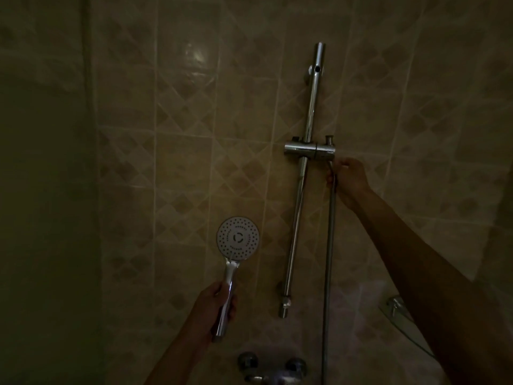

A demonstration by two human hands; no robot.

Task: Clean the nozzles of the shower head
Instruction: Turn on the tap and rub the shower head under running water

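In the dim head view, my left hand (pixel 215 307) grips the chrome handle of the shower head (pixel 238 238), which is off the hose. Its round white face, dotted with nozzles, points toward me in front of the tiled wall. My right hand (pixel 348 179) is raised to the right of the slider bracket (pixel 309 149) on the chrome rail (pixel 308 129). Its fingers pinch the top end of the metal hose (pixel 329 259), which hangs straight down from just under the bracket.
Beige patterned tiles cover the wall. Two tap knobs (pixel 273 366) of the mixer sit at the bottom centre. A small glass shelf with a chrome fitting (pixel 397 307) juts out at the lower right. The left wall is dark.
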